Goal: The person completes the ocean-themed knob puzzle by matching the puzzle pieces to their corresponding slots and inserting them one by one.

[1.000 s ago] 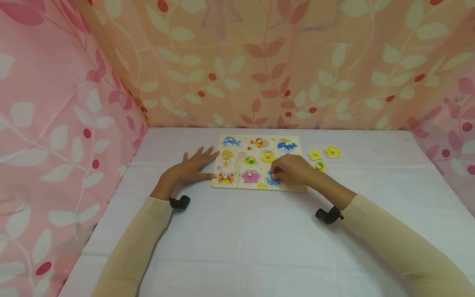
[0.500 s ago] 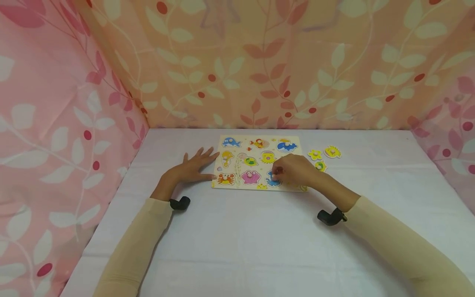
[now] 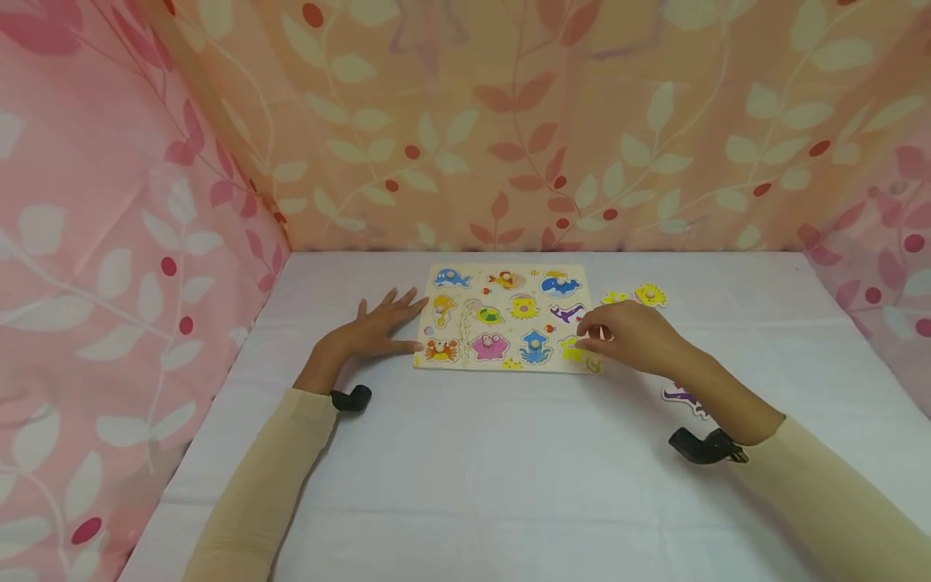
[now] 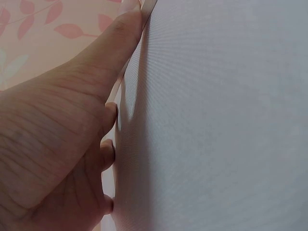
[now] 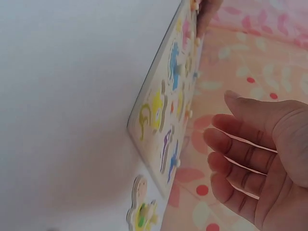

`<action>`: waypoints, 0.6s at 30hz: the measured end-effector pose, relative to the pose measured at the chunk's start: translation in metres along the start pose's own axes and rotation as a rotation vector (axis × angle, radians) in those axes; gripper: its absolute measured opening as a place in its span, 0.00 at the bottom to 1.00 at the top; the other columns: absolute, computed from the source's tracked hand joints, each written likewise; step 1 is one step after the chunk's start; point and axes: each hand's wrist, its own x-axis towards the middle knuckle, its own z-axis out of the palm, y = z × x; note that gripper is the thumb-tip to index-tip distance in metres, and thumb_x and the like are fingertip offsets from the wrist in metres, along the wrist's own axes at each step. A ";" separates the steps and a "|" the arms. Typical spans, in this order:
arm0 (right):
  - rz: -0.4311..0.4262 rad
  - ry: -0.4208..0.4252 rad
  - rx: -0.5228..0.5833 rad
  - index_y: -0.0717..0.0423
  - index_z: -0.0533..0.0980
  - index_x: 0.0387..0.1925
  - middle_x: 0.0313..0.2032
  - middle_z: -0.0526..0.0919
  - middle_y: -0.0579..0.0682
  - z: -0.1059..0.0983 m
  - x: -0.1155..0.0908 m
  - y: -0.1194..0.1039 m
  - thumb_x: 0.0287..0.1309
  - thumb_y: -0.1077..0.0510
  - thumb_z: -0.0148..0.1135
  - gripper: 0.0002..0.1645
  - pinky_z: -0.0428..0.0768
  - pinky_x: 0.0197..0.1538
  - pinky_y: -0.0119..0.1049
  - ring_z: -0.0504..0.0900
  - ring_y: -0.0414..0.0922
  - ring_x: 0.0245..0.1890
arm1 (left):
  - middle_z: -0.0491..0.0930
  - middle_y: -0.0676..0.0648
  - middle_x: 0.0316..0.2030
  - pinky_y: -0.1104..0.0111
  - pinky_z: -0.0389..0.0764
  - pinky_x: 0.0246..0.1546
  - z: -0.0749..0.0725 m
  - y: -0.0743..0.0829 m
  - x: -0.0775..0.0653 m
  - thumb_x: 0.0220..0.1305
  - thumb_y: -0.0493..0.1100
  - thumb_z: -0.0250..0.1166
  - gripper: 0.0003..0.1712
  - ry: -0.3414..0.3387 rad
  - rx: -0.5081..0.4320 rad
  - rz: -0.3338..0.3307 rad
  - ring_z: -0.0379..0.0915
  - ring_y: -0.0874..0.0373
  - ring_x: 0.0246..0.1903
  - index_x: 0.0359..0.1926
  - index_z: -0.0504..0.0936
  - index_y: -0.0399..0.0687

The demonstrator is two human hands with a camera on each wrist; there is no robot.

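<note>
A wooden knob puzzle board (image 3: 480, 365) with sea-animal shapes lies on the table. My left hand (image 3: 378, 325) is spread flat, its fingertips and thumb touching the board's left edge; the left wrist view shows the thumb (image 4: 113, 45) along that edge. My right hand (image 3: 633, 335) is over the board's right edge, fingers loosely bent. In the right wrist view this right hand (image 5: 255, 159) holds nothing. The blue squid piece (image 3: 536, 347) sits in the bottom row, its knob showing. To its right are the purple recess (image 5: 166, 147) and the yellow star recess (image 5: 157, 110), without knobs.
Beyond my right hand lie a yellow spiky piece (image 3: 650, 295) and a partly hidden yellow star piece (image 3: 614, 297). A purple piece (image 3: 684, 398) shows beneath the right forearm. A piece with a green patch (image 5: 143, 207) lies by the board. Patterned curtains (image 3: 465, 121) stand behind.
My right hand has let go of the blue squid piece and moved right, uncovering the squid and the board's right side. The purple piece now shows under the forearm. The left hand stays put.
</note>
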 end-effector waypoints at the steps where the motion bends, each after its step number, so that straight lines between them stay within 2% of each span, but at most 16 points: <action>1: 0.010 0.006 -0.004 0.49 0.87 0.41 0.26 0.79 0.40 -0.002 -0.004 0.001 0.58 0.50 0.75 0.12 0.73 0.33 0.37 0.74 0.43 0.30 | 0.34 0.53 0.82 0.32 0.21 0.68 0.000 0.000 0.000 0.62 0.72 0.64 0.55 0.000 0.002 -0.001 0.20 0.44 0.79 0.81 0.45 0.71; 9: 0.061 0.024 -0.015 0.51 0.87 0.45 0.27 0.79 0.39 -0.014 -0.041 0.017 0.59 0.50 0.74 0.14 0.71 0.29 0.35 0.73 0.41 0.30 | 0.33 0.55 0.81 0.32 0.21 0.68 0.003 -0.004 0.001 0.61 0.74 0.62 0.55 0.003 0.007 -0.002 0.19 0.45 0.79 0.81 0.43 0.74; 12: 0.104 0.020 0.003 0.52 0.86 0.46 0.28 0.78 0.40 -0.018 -0.054 0.024 0.60 0.49 0.74 0.16 0.70 0.27 0.34 0.73 0.41 0.28 | 0.33 0.55 0.81 0.32 0.21 0.68 0.003 -0.005 0.002 0.61 0.74 0.62 0.55 0.004 0.008 -0.005 0.19 0.45 0.79 0.81 0.43 0.74; 18: 0.145 0.023 0.026 0.52 0.86 0.46 0.28 0.78 0.39 -0.016 -0.079 0.039 0.59 0.51 0.74 0.15 0.71 0.26 0.33 0.73 0.40 0.26 | 0.33 0.55 0.81 0.33 0.21 0.68 0.002 -0.004 0.002 0.61 0.74 0.62 0.55 -0.006 0.013 -0.011 0.19 0.46 0.79 0.81 0.43 0.74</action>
